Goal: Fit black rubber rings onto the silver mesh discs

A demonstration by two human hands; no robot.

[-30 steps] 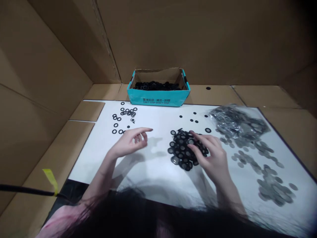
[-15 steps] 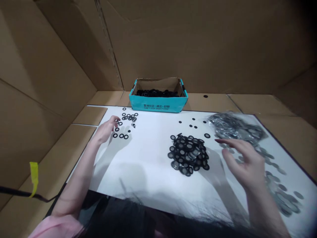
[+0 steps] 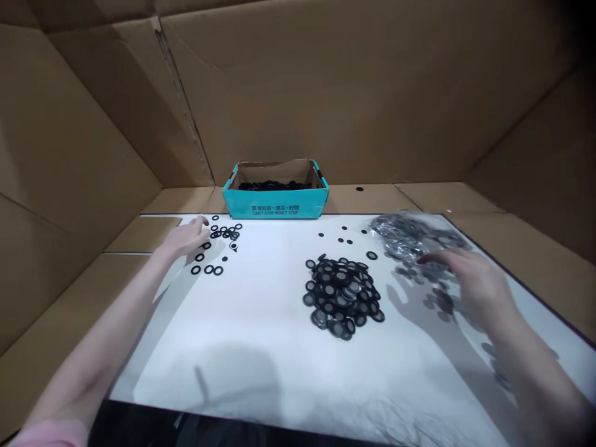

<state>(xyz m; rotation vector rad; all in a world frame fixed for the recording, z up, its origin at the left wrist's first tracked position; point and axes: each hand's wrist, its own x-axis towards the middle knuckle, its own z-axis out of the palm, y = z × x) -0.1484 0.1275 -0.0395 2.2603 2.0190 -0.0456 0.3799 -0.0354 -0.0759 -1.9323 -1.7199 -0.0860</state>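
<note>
My left hand (image 3: pixel 189 237) hovers at the left edge of a scatter of thin black rings (image 3: pixel 226 234), its fingers apart and nothing visible in them. My right hand (image 3: pixel 477 282) reaches over loose grey translucent discs (image 3: pixel 431 302) on the right, beside a clear plastic bag (image 3: pixel 395 233) full of similar discs. Its fingers look stretched out and apart; the thumb side is partly blurred. Between the hands lies a heap of black-rimmed discs with grey centres (image 3: pixel 329 290), touched by neither hand.
A turquoise open box (image 3: pixel 274 208) holding many black rings stands at the back. Several small black dots (image 3: pixel 341 240) and one black-rimmed disc (image 3: pixel 371 255) lie behind the heap. Cardboard walls (image 3: pixel 302 93) enclose the white work surface (image 3: pixel 242 323).
My left hand has moved left from mid-table to the rings. My right hand has left the black-rimmed heap and gone right to the grey discs. The camera view has tilted up.
</note>
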